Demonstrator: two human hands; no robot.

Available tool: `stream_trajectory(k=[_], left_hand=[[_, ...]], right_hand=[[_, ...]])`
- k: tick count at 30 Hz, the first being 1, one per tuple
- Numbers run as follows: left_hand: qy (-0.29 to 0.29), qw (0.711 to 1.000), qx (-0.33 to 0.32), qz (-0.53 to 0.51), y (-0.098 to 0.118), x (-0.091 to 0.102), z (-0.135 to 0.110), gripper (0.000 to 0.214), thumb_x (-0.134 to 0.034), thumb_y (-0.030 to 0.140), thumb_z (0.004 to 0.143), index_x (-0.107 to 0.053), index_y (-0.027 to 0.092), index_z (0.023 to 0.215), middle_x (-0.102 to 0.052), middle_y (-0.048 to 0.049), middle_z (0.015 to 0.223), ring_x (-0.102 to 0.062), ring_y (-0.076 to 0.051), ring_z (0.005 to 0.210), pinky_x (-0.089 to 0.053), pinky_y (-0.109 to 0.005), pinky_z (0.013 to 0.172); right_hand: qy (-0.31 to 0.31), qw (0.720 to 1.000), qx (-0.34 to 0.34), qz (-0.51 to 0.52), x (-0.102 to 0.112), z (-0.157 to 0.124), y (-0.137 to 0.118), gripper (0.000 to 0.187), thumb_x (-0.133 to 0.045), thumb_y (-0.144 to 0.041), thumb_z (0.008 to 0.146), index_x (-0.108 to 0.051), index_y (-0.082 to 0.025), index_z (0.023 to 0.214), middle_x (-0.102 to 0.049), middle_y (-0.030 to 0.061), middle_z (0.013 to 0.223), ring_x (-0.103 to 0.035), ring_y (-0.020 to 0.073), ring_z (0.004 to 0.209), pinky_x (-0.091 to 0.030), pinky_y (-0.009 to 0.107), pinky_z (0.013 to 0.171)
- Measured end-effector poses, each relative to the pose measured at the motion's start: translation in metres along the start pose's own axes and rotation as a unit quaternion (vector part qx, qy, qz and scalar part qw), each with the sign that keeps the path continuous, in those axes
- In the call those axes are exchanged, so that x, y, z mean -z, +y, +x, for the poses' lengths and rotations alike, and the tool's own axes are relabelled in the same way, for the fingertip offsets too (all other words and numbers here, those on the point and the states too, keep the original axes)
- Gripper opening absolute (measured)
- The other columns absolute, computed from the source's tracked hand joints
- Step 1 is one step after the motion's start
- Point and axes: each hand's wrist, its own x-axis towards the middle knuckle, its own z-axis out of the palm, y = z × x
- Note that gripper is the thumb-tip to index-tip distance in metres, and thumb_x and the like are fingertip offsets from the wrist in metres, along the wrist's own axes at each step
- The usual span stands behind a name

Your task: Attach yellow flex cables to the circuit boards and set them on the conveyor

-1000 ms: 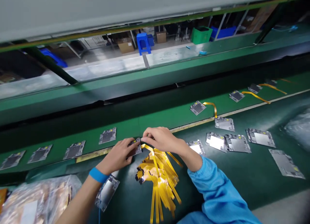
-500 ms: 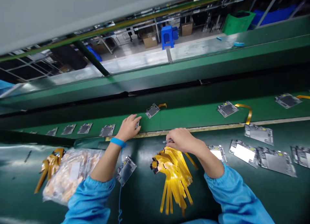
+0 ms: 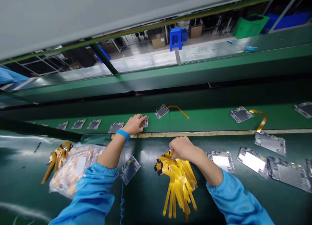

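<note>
My left hand (image 3: 136,123) is on the green conveyor belt, its fingers closed over the edge of a small circuit board (image 3: 146,121) and partly hiding it. A blue wrist band (image 3: 123,134) with a coiled cord is on that wrist. My right hand (image 3: 184,147) is at the top of a fanned pile of yellow ribbon cables (image 3: 179,182). Its fingers are pinched at the black-tipped ends, apparently on a cable; the fingertips are partly hidden. Between my arms, another circuit board (image 3: 131,169) lies on the bench.
Boards line the belt (image 3: 204,122), one with a ribbon cable (image 3: 179,110) attached. More boards (image 3: 269,143) lie on the bench at right. To the left are a clear plastic bag (image 3: 78,166) and loose ribbon cables (image 3: 58,156). A raised ledge (image 3: 200,133) separates belt and bench.
My left hand's fingers have come down around the board. My right hand has lowered onto the cable pile. The cable on the board beyond now stretches further right. The view has shifted slightly.
</note>
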Motion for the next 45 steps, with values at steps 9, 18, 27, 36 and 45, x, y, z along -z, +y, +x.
stream_trajectory(k=[9, 18, 27, 36, 45], left_hand=[[0.05, 0.997, 0.033, -0.043, 0.004, 0.008, -0.001, 0.072, -0.076, 0.028, 0.07, -0.058, 0.012, 0.138, -0.058, -0.0207, 0.126, -0.053, -0.04, 0.119, -0.046, -0.047, 0.097], [0.195, 0.947, 0.051, -0.251, 0.006, 0.004, -0.023, 0.012, -0.06, 0.031, 0.088, -0.064, 0.019, 0.091, -0.063, -0.004, 0.088, -0.06, -0.021, 0.081, -0.044, -0.031, 0.074], [0.378, 0.794, 0.068, -0.472, 0.045, 0.009, -0.035, 0.025, -0.047, 0.039, 0.099, -0.058, 0.017, 0.104, -0.067, -0.0054, 0.094, -0.062, -0.019, 0.082, -0.05, -0.029, 0.075], [0.392, 0.397, 0.05, -0.828, 0.092, 0.024, -0.031, 0.035, -0.078, 0.046, 0.081, -0.066, 0.021, 0.103, -0.075, -0.0045, 0.101, -0.071, -0.021, 0.092, -0.057, -0.029, 0.077], [0.364, 0.333, 0.086, -0.866, 0.096, 0.018, -0.027, 0.036, -0.082, 0.043, 0.072, -0.067, 0.018, 0.094, -0.076, -0.0027, 0.092, -0.072, -0.019, 0.089, -0.057, -0.029, 0.078]], right_hand=[[0.034, 0.999, 0.002, 0.024, -0.006, 0.003, 0.003, 0.028, -0.086, -0.031, 0.078, -0.078, -0.02, 0.102, -0.08, 0.0111, 0.106, -0.074, 0.0337, 0.105, -0.048, 0.033, 0.078], [0.12, 0.99, 0.04, 0.056, -0.012, 0.005, -0.008, 0.03, -0.046, -0.024, 0.105, -0.071, -0.023, 0.121, -0.075, 0.0075, 0.124, -0.07, 0.0255, 0.112, -0.048, 0.032, 0.087], [0.167, 0.97, 0.142, 0.108, -0.036, 0.02, -0.025, 0.023, -0.053, -0.021, 0.102, -0.07, -0.025, 0.116, -0.075, 0.004, 0.114, -0.07, 0.0231, 0.107, -0.047, 0.03, 0.085], [0.251, 0.959, -0.013, 0.131, -0.005, -0.003, 0.027, 0.019, -0.052, -0.026, 0.099, -0.059, -0.021, 0.116, -0.074, 0.0032, 0.094, -0.069, 0.0215, 0.083, -0.043, 0.029, 0.073], [0.12, 0.99, -0.011, 0.076, -0.034, -0.01, 0.015, 0.017, -0.079, -0.032, 0.082, -0.072, -0.025, 0.097, -0.074, 0.0011, 0.099, -0.068, 0.0203, 0.089, -0.039, 0.026, 0.071]])
